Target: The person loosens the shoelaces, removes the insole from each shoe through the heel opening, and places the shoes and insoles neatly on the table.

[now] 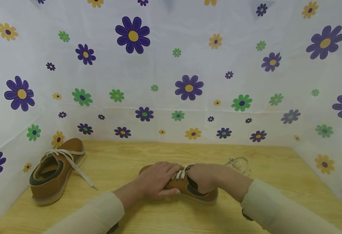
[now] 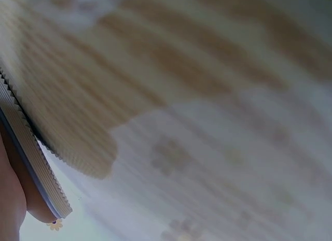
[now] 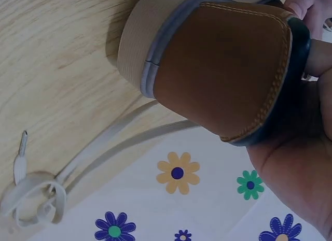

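Observation:
A brown lace-up shoe point(image 1: 185, 186) with cream laces lies on the table, toe to the left. My left hand point(image 1: 160, 178) grips its front part from above, thumb along the near side and fingers over the top. Inside the shoe's opening is my right hand point(image 1: 204, 177), its fingers hidden by the collar and tongue. In the right wrist view, the brown heel point(image 3: 218, 70) with its dark padded collar stands close beside that wrist. The shoe's ribbed sole edge point(image 2: 36, 153) shows at the left of the left wrist view.
A matching brown shoe point(image 1: 52, 178) stands at the left of the wooden table point(image 1: 112, 162), its lace tied and one end trailing. A loose, looped shoelace point(image 3: 39, 199) lies behind the held shoe. A flower-print sheet point(image 1: 159, 65) encloses the back and sides.

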The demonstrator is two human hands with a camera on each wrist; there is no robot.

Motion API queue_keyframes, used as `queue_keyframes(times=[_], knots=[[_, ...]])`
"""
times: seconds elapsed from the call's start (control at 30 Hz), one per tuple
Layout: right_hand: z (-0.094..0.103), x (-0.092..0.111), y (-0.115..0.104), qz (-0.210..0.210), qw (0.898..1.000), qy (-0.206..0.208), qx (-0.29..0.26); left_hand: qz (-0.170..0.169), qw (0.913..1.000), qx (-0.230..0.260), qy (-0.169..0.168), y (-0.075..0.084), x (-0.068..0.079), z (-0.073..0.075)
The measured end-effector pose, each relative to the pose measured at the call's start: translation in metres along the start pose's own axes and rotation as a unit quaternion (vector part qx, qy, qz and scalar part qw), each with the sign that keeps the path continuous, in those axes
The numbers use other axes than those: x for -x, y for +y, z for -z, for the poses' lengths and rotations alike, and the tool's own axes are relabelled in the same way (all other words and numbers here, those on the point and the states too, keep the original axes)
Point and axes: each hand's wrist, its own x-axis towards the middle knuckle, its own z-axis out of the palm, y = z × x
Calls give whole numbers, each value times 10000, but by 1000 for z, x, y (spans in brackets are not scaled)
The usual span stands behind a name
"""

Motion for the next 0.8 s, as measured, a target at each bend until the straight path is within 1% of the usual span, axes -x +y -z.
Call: queue_keyframes(times=[0.2,0.33,0.43,0.53,0.67,0.8], knots=[[-8,-8,3,-29,9998,191,99,-16,10000,32,-8,0,0,0],[-10,-11,5,74,9994,293,149,-46,10000,-22,17,-1,0,2],[-10,-13,8,158,9991,347,171,-129,9999,-48,85,-1,-1,4],[-11,-15,11,251,9986,447,162,-103,9999,-73,105,-2,-2,4],[-10,-15,16,595,9958,693,-109,-62,9999,-31,95,-2,-1,3],[-1,-10,23,756,9889,912,-892,-140,9998,18,105,-2,0,3]])
